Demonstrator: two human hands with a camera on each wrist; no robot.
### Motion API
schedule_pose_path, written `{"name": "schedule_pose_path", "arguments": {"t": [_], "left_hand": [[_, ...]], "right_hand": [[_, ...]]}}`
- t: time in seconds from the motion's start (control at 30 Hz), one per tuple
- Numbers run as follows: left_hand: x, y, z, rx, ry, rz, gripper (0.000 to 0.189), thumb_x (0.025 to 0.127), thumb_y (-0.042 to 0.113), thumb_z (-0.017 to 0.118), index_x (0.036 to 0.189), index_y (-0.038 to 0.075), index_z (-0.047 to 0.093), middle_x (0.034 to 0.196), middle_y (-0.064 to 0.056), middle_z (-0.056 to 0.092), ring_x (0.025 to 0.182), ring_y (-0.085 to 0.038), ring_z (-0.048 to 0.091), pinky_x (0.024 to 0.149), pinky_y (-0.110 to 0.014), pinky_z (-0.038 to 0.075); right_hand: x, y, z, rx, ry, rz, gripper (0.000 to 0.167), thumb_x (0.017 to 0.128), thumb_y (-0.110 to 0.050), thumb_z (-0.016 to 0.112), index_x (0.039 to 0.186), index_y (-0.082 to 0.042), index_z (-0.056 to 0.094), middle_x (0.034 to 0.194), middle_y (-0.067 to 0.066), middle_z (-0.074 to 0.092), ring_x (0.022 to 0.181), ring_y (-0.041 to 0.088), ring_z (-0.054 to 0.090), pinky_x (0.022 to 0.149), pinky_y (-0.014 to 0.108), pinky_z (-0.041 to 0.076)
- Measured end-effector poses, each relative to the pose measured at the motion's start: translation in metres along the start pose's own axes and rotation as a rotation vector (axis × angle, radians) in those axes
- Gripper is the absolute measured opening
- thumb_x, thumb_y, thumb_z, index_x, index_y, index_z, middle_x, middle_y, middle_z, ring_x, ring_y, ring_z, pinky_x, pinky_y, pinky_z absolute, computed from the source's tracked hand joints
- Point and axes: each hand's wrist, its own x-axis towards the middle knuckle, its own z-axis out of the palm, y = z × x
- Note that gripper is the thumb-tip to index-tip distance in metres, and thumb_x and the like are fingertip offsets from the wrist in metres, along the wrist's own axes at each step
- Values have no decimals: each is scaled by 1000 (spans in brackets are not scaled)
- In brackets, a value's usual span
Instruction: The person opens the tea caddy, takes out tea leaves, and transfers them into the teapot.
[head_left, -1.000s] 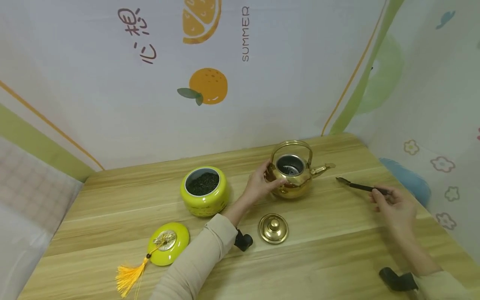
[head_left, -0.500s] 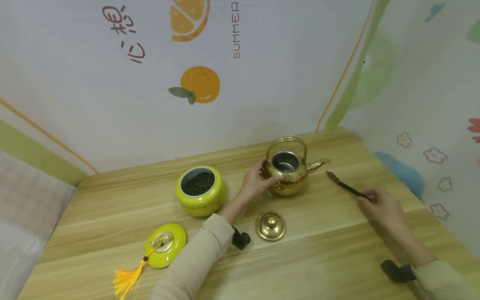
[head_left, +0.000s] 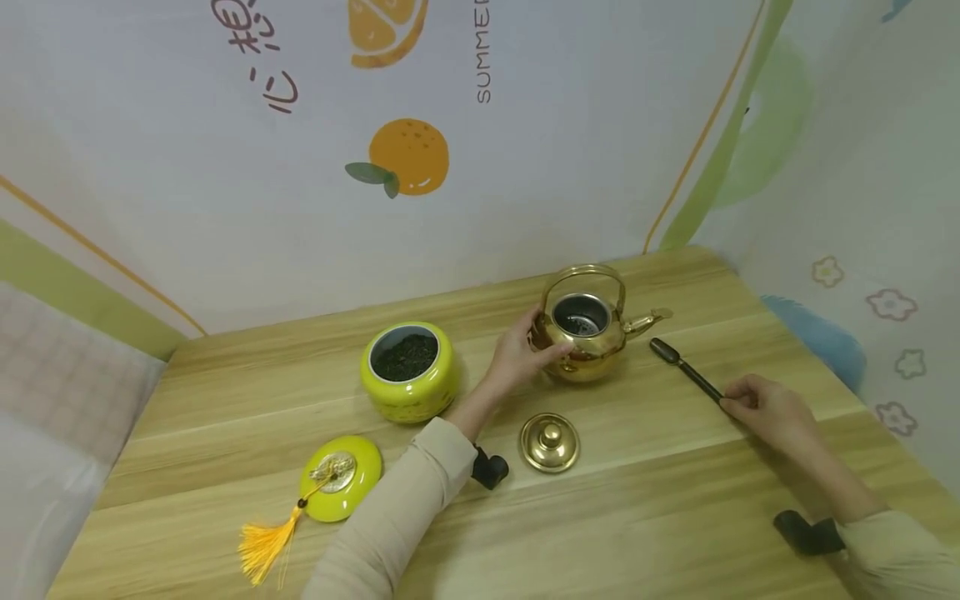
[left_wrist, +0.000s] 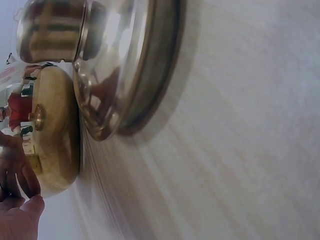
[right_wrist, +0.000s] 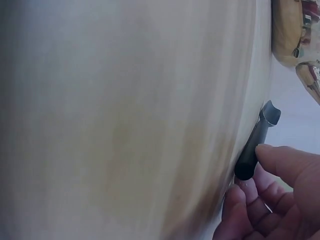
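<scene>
A gold teapot [head_left: 588, 360] stands lidless at the back right of the table, its spout pointing right and dark bits showing inside. My left hand [head_left: 523, 357] holds it by its left side, thumb on the front and fingers round behind. In the head view my right hand [head_left: 771, 413] pinches the handle end of a dark tea scoop [head_left: 697, 379] between thumb and fingers. The scoop lies low along the tabletop, its head toward the teapot and below the spout. The right wrist view shows the thumb on the scoop's handle [right_wrist: 250, 152], right at the wood.
The gold teapot lid [head_left: 550, 442] lies in front of the teapot. Left of it stands a yellow jar [head_left: 411, 400] of dark tea leaves. Its yellow lid [head_left: 341, 498] with an orange tassel [head_left: 266, 550] lies nearer. A printed cloth [head_left: 562, 150] hangs behind the table's back edge.
My right hand has brought the tea scoop down to the tabletop and slightly left, and the scoop's head has turned over. My left hand stays on the teapot. The head view shifted slightly.
</scene>
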Motion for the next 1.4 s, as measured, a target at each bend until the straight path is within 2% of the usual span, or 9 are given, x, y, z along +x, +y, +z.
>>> {"name": "schedule_pose_path", "arguments": {"t": [0.27,0.4,0.5,0.57,0.67,0.8,0.93,1.23,1.4], "left_hand": [[2,2,-2,-3,-2,-1,77,81,30,75,145,10,36,130,-11,56,110,-22,56,94,-34,48],[2,1,-4,-11,0,-13,78,81,30,74,146,10,34,138,-10,50,121,-23,51,102,-35,43],[2,0,-6,-16,0,-19,79,81,30,75,146,11,33,138,-9,50,121,-22,51,102,-34,42],[3,0,-7,-18,1,-15,79,81,29,75,146,12,34,135,-9,53,116,-22,53,99,-33,45],[3,1,-8,-18,4,-8,79,81,29,75,146,12,34,131,-9,55,111,-21,55,96,-33,47],[4,1,-8,-15,6,-12,79,81,30,75,146,12,34,133,-9,54,113,-21,55,97,-33,46],[5,1,-8,-8,3,0,78,81,30,75,145,12,35,127,-8,57,107,-20,56,92,-32,48],[2,1,-3,12,6,38,77,80,29,75,144,10,37,122,-9,60,101,-19,58,87,-31,50],[-2,-1,0,7,0,9,79,81,31,74,145,9,35,125,-10,58,101,-19,58,88,-30,50]], "right_hand": [[3,-4,-3,-3,-15,-16,25,90,-15,63,97,9,61,81,15,65,73,26,60,61,36,47],[5,-17,-2,-6,112,-108,21,86,-9,66,97,9,63,80,18,66,70,28,61,60,37,49],[8,-38,3,25,240,-234,15,80,-1,70,92,7,66,72,10,63,63,13,55,53,25,44],[10,-56,10,76,267,-331,13,77,2,72,89,5,67,69,4,62,61,3,50,50,20,42],[13,-84,23,191,170,-439,14,77,3,71,91,4,66,72,0,63,64,-3,50,53,18,46],[15,-118,44,319,-76,-470,19,81,-2,70,98,5,65,79,1,64,70,1,55,60,20,51],[20,-138,61,347,-230,-498,25,79,-6,73,101,4,64,79,1,63,70,3,54,60,20,50],[18,-151,82,339,-331,-538,30,75,-7,77,102,1,64,70,-4,57,62,-1,47,54,19,45],[12,-152,86,291,-311,-543,24,77,-10,76,99,-5,67,69,-9,54,63,-1,45,56,19,43]]}}
